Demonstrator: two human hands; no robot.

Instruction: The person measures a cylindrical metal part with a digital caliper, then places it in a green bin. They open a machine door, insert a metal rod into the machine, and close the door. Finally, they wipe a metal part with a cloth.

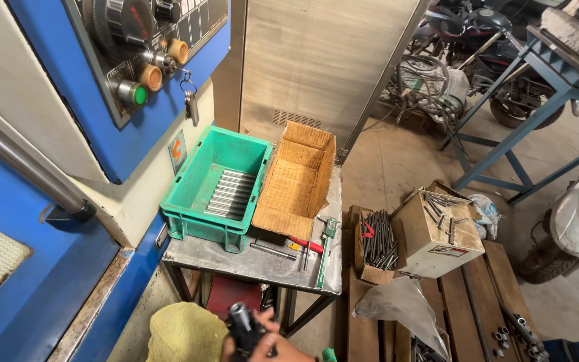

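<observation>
Yellow cloth: a yellow knitted cloth [185, 333] covers the left hand [192, 335] at the bottom edge of view, below the near edge of the steel tabletop [236, 258]; whether that hand is clenched or loose under the cloth I cannot tell.
Right hand: the right hand [269, 345] is closed around a dark metal tool holder [242, 328], fingers wrapped on its body, shiny end pointing up.
Tool holder: held in the air below and in front of the tabletop, touching nothing else.
Green crate: the green crate [212, 191] sits on the tabletop's left part, a row of steel rods [229, 194] lying in it.
Cardboard box: an open cardboard box [296, 181] leans just right of the crate, its lower flap over loose tools.
Caliper: a caliper [326, 248] lies near the tabletop's right edge.
Risk, drop: the part looks heavy and oily; a one-sided grip with cloth on the other side could let it slip toward the floor or feet.
Risk, knock: lifting it up toward the tabletop could nudge the caliper or the loose rod [273, 251] off the edge.
</observation>
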